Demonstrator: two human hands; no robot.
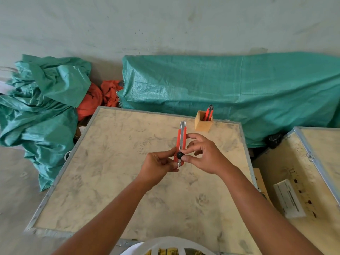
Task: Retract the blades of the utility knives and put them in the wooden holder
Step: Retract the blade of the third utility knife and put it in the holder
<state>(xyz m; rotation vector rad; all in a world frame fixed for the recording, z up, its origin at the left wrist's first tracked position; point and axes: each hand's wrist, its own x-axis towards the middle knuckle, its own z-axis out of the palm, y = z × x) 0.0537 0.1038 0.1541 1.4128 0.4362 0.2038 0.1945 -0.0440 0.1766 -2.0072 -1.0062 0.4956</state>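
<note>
nearest me, both arms reached over the crate, left hand pinching the knife base, right hand fingertips closed on its knob; light, stiff, best held by the body, holder just beyond.

Storage yard — tarps, plywood crates.

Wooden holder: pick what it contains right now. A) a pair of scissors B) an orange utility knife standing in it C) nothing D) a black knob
B: an orange utility knife stands tilted in the wooden holder, while the left hand and right hand hold a second utility knife above the crate top.
</note>
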